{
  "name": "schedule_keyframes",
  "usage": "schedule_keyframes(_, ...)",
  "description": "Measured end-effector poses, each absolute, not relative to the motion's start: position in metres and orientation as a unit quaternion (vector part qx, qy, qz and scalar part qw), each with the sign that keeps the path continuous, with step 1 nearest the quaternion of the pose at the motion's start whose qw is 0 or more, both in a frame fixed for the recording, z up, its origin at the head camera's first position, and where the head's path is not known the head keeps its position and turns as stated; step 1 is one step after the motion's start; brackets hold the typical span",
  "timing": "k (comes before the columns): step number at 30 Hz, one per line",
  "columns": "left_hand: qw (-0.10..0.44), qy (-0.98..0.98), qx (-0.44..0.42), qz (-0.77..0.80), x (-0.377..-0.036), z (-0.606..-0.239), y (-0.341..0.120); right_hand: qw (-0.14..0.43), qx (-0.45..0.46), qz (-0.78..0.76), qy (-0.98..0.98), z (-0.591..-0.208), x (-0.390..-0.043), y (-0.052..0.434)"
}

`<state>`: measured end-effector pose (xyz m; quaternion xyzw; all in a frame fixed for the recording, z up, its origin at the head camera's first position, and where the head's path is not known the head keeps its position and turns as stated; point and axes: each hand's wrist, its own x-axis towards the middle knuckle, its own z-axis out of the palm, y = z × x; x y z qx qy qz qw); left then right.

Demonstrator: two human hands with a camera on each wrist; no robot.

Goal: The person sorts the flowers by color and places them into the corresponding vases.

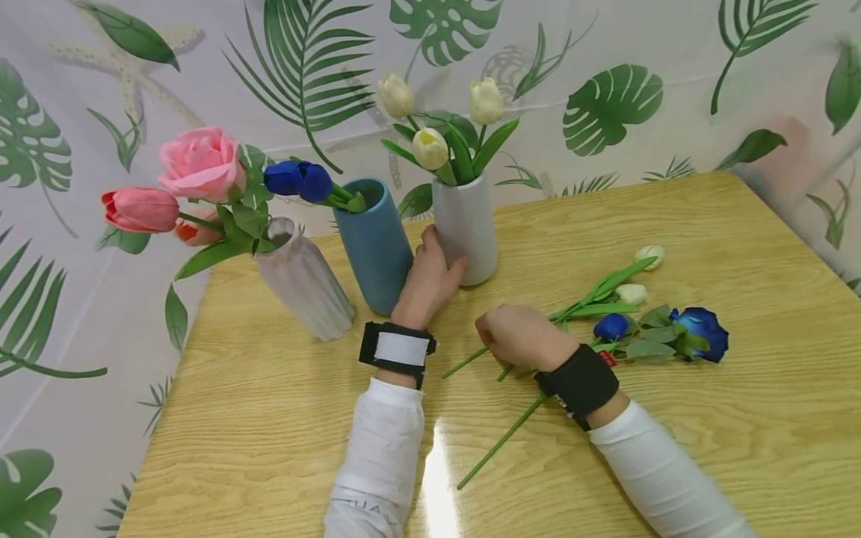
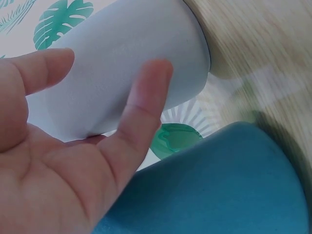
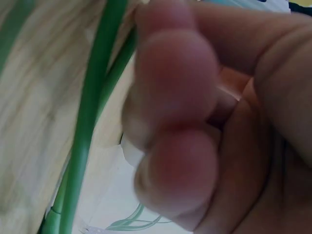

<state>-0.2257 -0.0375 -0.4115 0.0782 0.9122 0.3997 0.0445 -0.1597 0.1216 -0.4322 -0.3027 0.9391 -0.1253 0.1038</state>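
My left hand [image 1: 430, 280] holds the lower part of a white vase [image 1: 466, 232], thumb in front and fingers at its left side. White tulips [image 1: 430, 148] with green leaves stand in that vase. Close beside the same hand is a blue vase [image 2: 229, 185] with blue tulips [image 1: 312, 181] leaning out of it. My right hand [image 1: 525, 338], low over the table, pinches a green stem [image 3: 127, 48] with curled fingers. That stem runs under the hand toward a lying white tulip [image 1: 649, 258]; the fingertips' contact is partly hidden.
A ribbed pale vase [image 1: 306, 284] with a pink rose [image 1: 203, 164] and pink tulips [image 1: 140, 210] leans at the left. Another white tulip [image 1: 632, 294], a blue tulip [image 1: 610, 327] and a blue rose [image 1: 702, 334] lie on the wooden table [image 1: 753, 433]. A leaf-print cloth [image 1: 525, 45] hangs behind.
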Motion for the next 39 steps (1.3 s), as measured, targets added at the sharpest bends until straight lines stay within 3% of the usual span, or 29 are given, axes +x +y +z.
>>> schedule_keyframes(4,0.045,0.912,0.081,0.399,-0.226,-0.411,-0.037,0.079,-0.321,-0.112,0.937,-0.435,-0.158,0.122)
schedule_keyframes(9,0.052,0.912,0.080,0.399,-0.224,-0.409,-0.039,0.092,-0.335,-0.121,0.930,-0.435,-0.158,0.126)
schedule_keyframes(18,0.072,0.915,0.082,0.389,-0.222,-0.402,-0.042,0.228,-0.292,-0.274,0.887,-0.418,-0.157,0.138)
schedule_keyframes(30,0.085,0.912,0.083,0.392,-0.220,-0.405,-0.043,0.312,-0.268,-0.325,0.851,-0.408,-0.151,0.148)
schedule_keyframes(39,0.087,0.912,0.082,0.391,-0.223,-0.404,-0.044,0.337,-0.256,-0.398,0.814,-0.399,-0.153,0.157)
